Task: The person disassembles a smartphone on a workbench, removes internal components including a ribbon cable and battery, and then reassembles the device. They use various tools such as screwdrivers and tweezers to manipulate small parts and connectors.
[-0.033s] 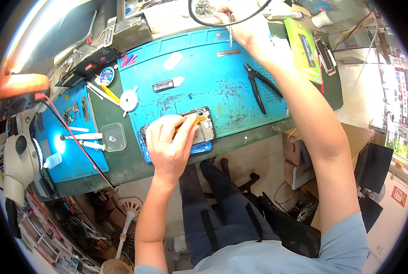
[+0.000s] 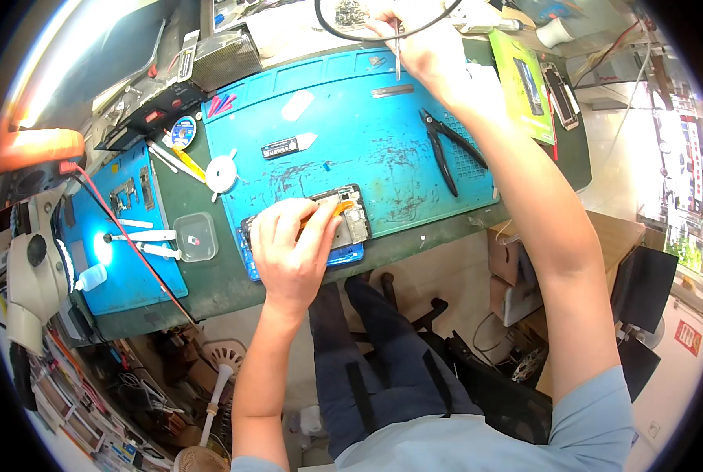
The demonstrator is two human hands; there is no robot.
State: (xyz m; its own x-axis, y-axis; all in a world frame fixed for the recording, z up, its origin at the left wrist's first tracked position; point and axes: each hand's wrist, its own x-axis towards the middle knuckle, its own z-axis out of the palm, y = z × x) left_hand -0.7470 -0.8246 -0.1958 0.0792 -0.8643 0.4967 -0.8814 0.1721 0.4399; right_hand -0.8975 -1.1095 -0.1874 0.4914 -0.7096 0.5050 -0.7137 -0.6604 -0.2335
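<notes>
At the mat's near edge lies an opened phone (image 2: 356, 228) with its inner frame showing, and a blue panel (image 2: 350, 254) lies under its near side. My left hand (image 2: 292, 248) is over the phone, its thumb and fingers pinched on an orange flex cable (image 2: 340, 208); the fingers hide much of the phone's left part. Far off at the top, my right hand (image 2: 422, 47) is closed round a slim metal tool (image 2: 398, 64) that points down toward the mat; its exact kind is unclear. A black cable (image 2: 351, 35) loops across the view beside this hand.
Black cutting pliers (image 2: 443, 153) lie right on the blue mat (image 2: 375, 169). A small black-and-white packet (image 2: 285, 146), a white spool (image 2: 222, 173) and a clear box (image 2: 197, 236) lie leftward. A lit lamp (image 2: 60, 259) and a red wire (image 2: 123, 228) stand at far left.
The black cable loop at the top has shifted slightly to the left. Both hands stay in place.
</notes>
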